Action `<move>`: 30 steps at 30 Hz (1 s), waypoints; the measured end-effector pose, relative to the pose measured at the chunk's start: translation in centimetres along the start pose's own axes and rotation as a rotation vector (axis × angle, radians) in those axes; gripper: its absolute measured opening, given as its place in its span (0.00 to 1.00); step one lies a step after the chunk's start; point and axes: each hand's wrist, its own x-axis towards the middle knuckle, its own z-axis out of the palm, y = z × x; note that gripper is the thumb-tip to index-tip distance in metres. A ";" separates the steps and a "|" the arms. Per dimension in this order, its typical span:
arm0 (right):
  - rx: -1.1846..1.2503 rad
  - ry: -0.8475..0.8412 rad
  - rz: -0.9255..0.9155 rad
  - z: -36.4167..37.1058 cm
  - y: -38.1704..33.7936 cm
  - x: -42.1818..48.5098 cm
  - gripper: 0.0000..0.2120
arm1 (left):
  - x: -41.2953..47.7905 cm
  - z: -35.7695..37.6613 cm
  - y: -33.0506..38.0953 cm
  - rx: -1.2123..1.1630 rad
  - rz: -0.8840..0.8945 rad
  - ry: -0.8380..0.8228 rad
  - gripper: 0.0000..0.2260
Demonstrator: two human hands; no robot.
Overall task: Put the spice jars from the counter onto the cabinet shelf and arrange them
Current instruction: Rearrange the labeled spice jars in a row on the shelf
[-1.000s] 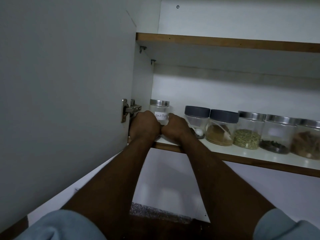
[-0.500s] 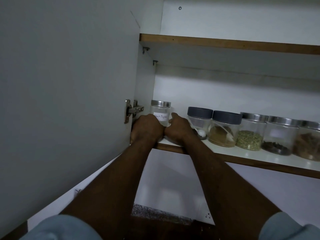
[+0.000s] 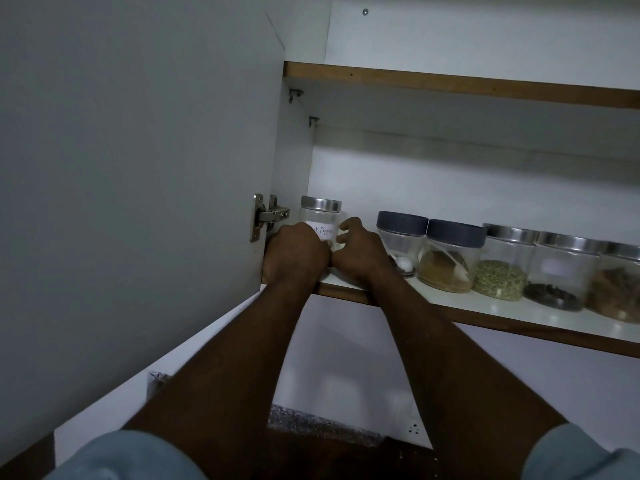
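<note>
Glass pepper jar (image 3: 320,216) is gripped on the shelf (image 3: 519,311) by curled fingers of left hand (image 3: 296,254) and right hand (image 3: 360,252); arranging stage, it probably gets squared up next.

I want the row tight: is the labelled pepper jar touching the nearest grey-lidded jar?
Apart. The head view shows back wall between the pepper jar and the grey-lidded jar, with the right hand in the gap.
</note>
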 end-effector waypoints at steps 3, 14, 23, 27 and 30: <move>0.013 0.027 -0.022 -0.1 0.0 -0.2 0.33 | -0.2 0.1 0.0 0.015 0.006 0.035 0.17; -0.008 0.102 -0.024 0.4 -0.6 -0.2 0.32 | -0.4 -0.1 -0.2 0.038 -0.020 0.057 0.21; -0.649 0.477 -0.374 -4.3 -0.1 -2.4 0.23 | -4.7 -0.1 -0.3 0.095 0.123 0.207 0.23; -0.933 0.314 -0.162 -7.1 1.4 -1.2 0.28 | -4.7 0.5 2.5 0.161 0.315 -0.010 0.11; -0.974 0.245 -0.145 -7.3 2.3 -0.7 0.35 | -3.0 0.0 4.1 0.140 0.415 -0.315 0.08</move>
